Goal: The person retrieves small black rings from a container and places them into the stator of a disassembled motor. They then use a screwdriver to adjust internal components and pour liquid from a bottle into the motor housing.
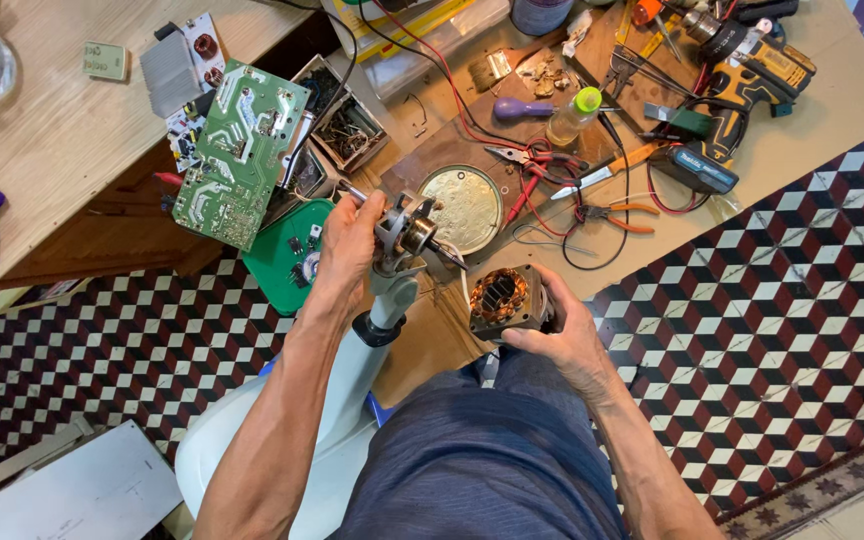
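The left hand (347,245) is closed around a fan motor rotor (407,232) with its shaft, held above the neck of a pale blue fan stand (342,400) that rises between the person's knees. The right hand (562,335) grips a square stator (500,297) with copper windings, just right of the rotor and apart from it. Close behind the rotor lies a round brass-coloured metal plate (467,205) on a brown board, hemmed by red-handled pliers (532,165), orange-handled pliers (612,212) and trailing red and black wires. A green circuit board (242,150) leans at the left, touching a smaller round green board (287,255) just beside the left hand. A yellow cordless drill (742,90) sits at the far right of the low table (832,120), near its edge. Open patterned tile floor (782,320) lies to the right of the right hand.
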